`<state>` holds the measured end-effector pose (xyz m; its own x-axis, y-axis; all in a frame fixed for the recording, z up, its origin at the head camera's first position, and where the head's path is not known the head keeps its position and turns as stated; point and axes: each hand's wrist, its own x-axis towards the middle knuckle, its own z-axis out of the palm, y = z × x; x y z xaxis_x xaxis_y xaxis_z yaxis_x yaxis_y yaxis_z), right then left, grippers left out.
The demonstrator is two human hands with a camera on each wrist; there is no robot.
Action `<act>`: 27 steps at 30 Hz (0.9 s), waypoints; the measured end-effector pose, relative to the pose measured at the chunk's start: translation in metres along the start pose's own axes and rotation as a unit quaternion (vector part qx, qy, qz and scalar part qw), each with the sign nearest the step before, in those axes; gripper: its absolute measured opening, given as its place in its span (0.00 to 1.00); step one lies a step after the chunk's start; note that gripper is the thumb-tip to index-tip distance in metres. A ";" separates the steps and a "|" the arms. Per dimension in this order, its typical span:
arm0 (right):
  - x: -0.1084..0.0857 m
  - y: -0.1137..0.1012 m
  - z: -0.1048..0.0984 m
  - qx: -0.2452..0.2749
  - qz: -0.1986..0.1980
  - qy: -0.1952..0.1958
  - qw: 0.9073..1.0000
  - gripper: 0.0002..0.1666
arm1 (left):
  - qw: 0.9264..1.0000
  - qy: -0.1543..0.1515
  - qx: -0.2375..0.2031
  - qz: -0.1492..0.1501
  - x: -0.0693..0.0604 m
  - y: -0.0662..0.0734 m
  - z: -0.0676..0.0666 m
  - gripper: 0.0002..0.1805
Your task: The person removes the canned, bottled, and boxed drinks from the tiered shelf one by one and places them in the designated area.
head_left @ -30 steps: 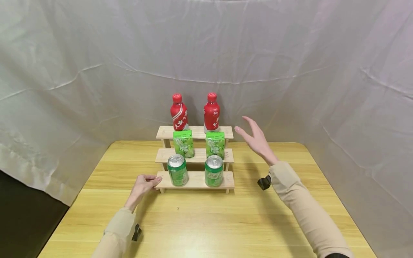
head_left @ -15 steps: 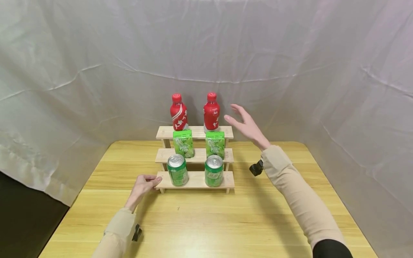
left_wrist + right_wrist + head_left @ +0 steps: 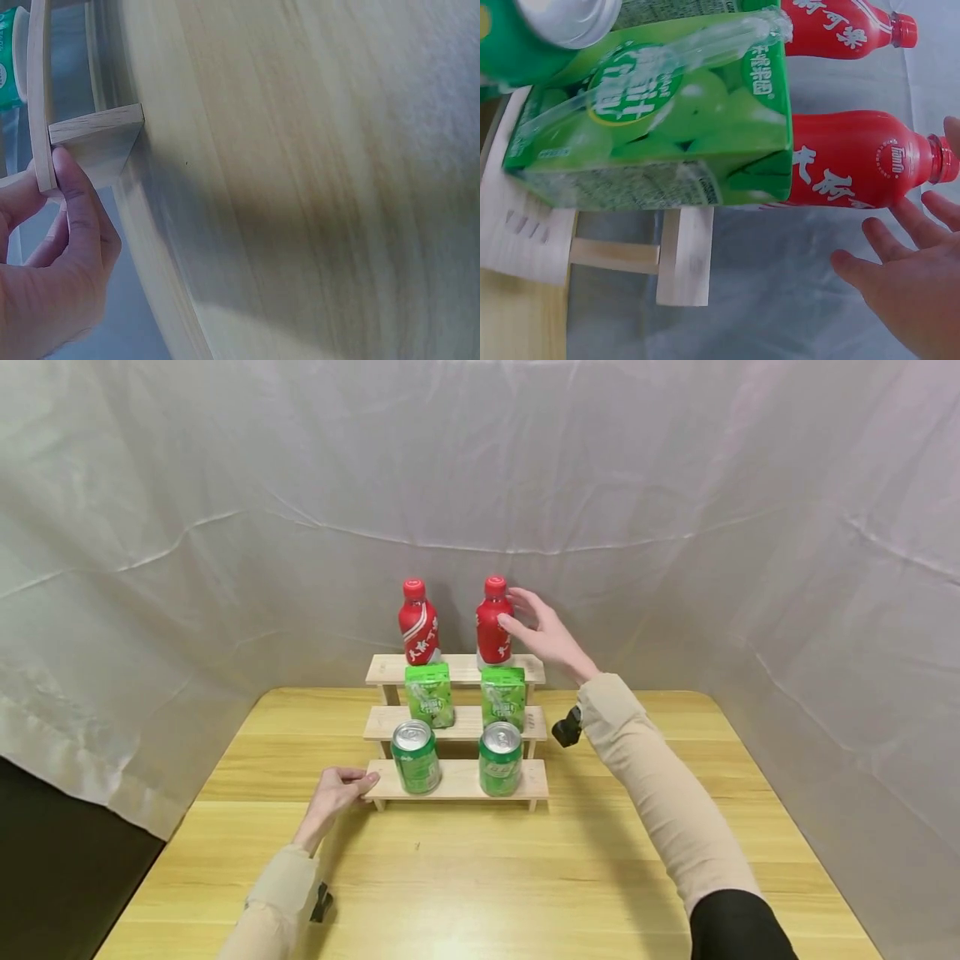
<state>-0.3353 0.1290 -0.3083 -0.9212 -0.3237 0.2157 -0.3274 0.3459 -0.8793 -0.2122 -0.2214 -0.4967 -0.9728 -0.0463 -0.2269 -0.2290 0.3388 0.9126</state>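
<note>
My left hand (image 3: pixel 330 798) pinches the left end of the lowest board of a three-step wooden shelf (image 3: pixel 456 783). The left wrist view shows the thumb and fingertips on either side of that board (image 3: pixel 40 97). At the top step, my right hand (image 3: pixel 547 633) is at the right red bottle (image 3: pixel 493 631), thumb before it and fingers behind. In the right wrist view its fingers (image 3: pixel 885 244) are spread close along the red bottle (image 3: pixel 855 157); whether they touch is hard to tell. A second red bottle (image 3: pixel 419 627) stands to the left.
Two green juice boxes (image 3: pixel 430 695) stand on the middle step. Two green cans, a left one (image 3: pixel 416 760) and a right one (image 3: pixel 500 762), stand on the lowest step. A wooden table (image 3: pixel 465 877) carries the shelf, with a grey curtain (image 3: pixel 600 468) behind and beside it.
My right hand has moved left from beside the shelf to the right red bottle. The left hand keeps its pinch on the lowest board; the bottles, boxes and cans stay in place.
</note>
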 end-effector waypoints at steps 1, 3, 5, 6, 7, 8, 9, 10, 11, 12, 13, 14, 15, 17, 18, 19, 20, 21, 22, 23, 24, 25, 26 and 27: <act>0.002 -0.001 0.001 0.000 0.001 0.001 1.000 0.39 | 1.000 0.000 -0.001 0.000 0.000 0.000 0.000 0.23; 0.005 -0.003 0.002 -0.005 0.004 0.003 1.000 0.39 | 1.000 0.000 -0.002 0.000 -0.001 0.000 0.001 0.23; 0.009 -0.005 0.004 -0.010 0.008 0.004 1.000 0.39 | 1.000 0.001 0.000 -0.002 -0.001 0.000 0.001 0.23; 0.011 -0.006 0.005 -0.011 0.008 0.005 1.000 0.39 | 1.000 0.000 0.000 -0.002 -0.001 0.000 0.001 0.23; 0.013 -0.006 0.006 -0.010 0.008 0.005 1.000 0.38 | 1.000 -0.001 0.001 -0.001 -0.002 0.000 0.000 0.23; 0.015 -0.007 0.008 -0.002 0.009 0.005 1.000 0.37 | 1.000 -0.001 0.001 -0.002 -0.002 0.000 0.000 0.24; 0.017 -0.007 0.009 0.008 0.011 0.005 1.000 0.37 | 1.000 -0.001 0.001 -0.002 -0.002 0.000 -0.001 0.24; 0.019 -0.008 0.010 0.022 0.011 0.006 1.000 0.36 | 1.000 -0.002 0.001 -0.001 -0.001 0.000 -0.001 0.24; 0.020 -0.008 0.011 0.036 0.011 0.006 0.999 0.35 | 1.000 -0.002 0.000 -0.001 -0.001 0.000 -0.002 0.24; 0.022 -0.008 0.012 0.050 0.011 0.005 0.999 0.34 | 1.000 -0.003 -0.002 0.000 -0.001 0.000 -0.002 0.24; 0.024 -0.009 0.013 0.061 0.012 0.005 0.998 0.33 | 1.000 -0.003 -0.003 0.000 -0.001 0.000 -0.002 0.24; 0.025 -0.009 0.014 0.074 0.013 0.004 0.997 0.32 | 1.000 -0.003 -0.002 -0.001 0.000 0.000 -0.002 0.24; 0.026 -0.009 0.014 0.079 0.013 0.004 0.997 0.31 | 1.000 -0.004 -0.001 0.000 0.000 0.001 -0.002 0.24; 0.028 -0.010 0.015 0.083 0.012 0.004 0.996 0.30 | 1.000 -0.003 0.001 0.001 0.000 0.000 -0.002 0.25; 0.029 -0.010 0.016 0.084 0.012 0.005 0.996 0.29 | 1.000 -0.004 0.003 0.001 -0.001 0.000 -0.002 0.25; 0.029 -0.010 0.016 0.084 0.013 0.006 0.996 0.29 | 1.000 -0.004 0.005 0.002 -0.001 0.000 -0.002 0.25; 0.030 -0.010 0.016 0.085 0.013 0.008 0.996 0.28 | 1.000 -0.004 0.007 0.003 -0.001 0.000 -0.001 0.25; 0.030 -0.009 0.016 0.084 0.016 0.009 0.996 0.28 | 1.000 -0.003 0.007 0.003 -0.001 0.000 -0.001 0.25; 0.031 -0.009 0.016 0.084 0.017 0.011 0.996 0.28 | 1.000 -0.003 0.007 0.002 -0.001 0.000 -0.001 0.25; 0.031 -0.009 0.016 0.084 0.018 0.013 0.996 0.28 | 1.000 -0.003 0.007 0.002 -0.001 0.000 -0.001 0.25; 0.031 -0.009 0.016 0.085 0.019 0.014 0.996 0.27 | 1.000 -0.003 0.006 0.001 -0.001 0.000 0.000 0.25; 0.031 -0.010 0.016 0.085 0.020 0.016 0.996 0.27 | 1.000 -0.002 0.006 0.000 -0.002 0.000 0.000 0.25; 0.031 -0.010 0.016 0.084 0.021 0.017 0.996 0.27 | 1.000 -0.002 0.005 -0.001 -0.002 0.000 0.000 0.25; 0.032 -0.010 0.016 0.084 0.022 0.018 0.996 0.27 | 1.000 -0.002 0.004 -0.001 -0.002 0.000 0.000 0.24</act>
<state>-0.3576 0.1010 -0.2997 -0.9420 -0.2779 0.1880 -0.2495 0.2054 -0.9464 -0.2107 -0.2215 -0.4960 -0.9724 -0.0439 -0.2291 -0.2299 0.3461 0.9096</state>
